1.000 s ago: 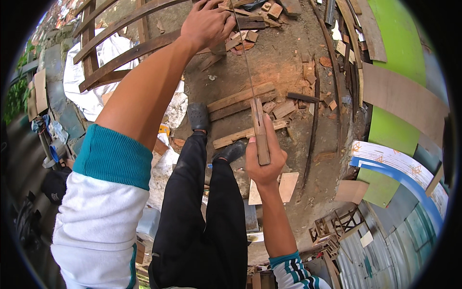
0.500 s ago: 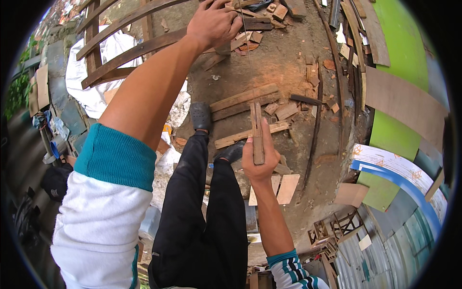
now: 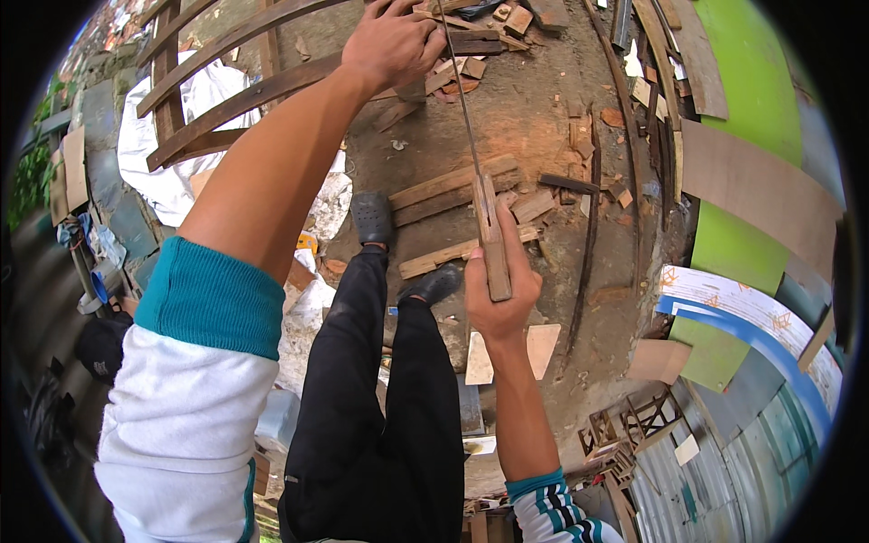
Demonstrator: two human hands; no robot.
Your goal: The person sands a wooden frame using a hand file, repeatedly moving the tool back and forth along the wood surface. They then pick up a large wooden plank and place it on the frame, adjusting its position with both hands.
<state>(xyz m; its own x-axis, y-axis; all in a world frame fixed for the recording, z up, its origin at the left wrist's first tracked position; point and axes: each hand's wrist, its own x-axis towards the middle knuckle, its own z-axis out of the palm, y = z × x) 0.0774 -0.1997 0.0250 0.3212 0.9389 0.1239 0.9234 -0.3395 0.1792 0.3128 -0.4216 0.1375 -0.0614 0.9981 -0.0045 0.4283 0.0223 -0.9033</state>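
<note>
One saw is sitting farther forward than before, the right hand gripping it. It's pointing lengthwise ahead and slightly left, past the left hand, whose hold I can't tell.

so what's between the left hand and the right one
In the head view: a thin blade, from the handle in the right hand up past the left hand, over ground and planks.

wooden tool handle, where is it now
The wooden tool handle is in the right hand, just right of the head view's centre, its thin blade beside the left hand.
</note>
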